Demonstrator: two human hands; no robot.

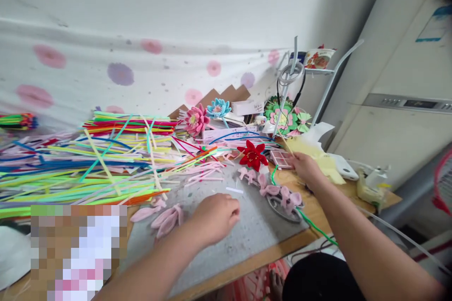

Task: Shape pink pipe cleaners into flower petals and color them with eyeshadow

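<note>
My left hand (218,217) is curled closed above the grey cutting mat (212,263), and nothing shows in its fingers. Farther right, my right hand (306,167) reaches to the back of the table, its fingers closed around a thin pale stick (286,146) beside a small palette with square pans (280,159). Between the hands lies a row of pink fuzzy flowers (263,186) on a green stem (319,233), partly over a grey oval object (282,211). Loose pink fuzzy petals (168,220) are left of my left hand. A red fuzzy flower (253,155) lies behind.
Bundles of coloured pipe cleaners (88,164) cover the table's left and back. Pink (196,120), blue (219,108) and green (280,115) flowers stand at the back. Yellow paper (326,164) and a white device (342,167) lie right. A white rack (332,80) stands behind.
</note>
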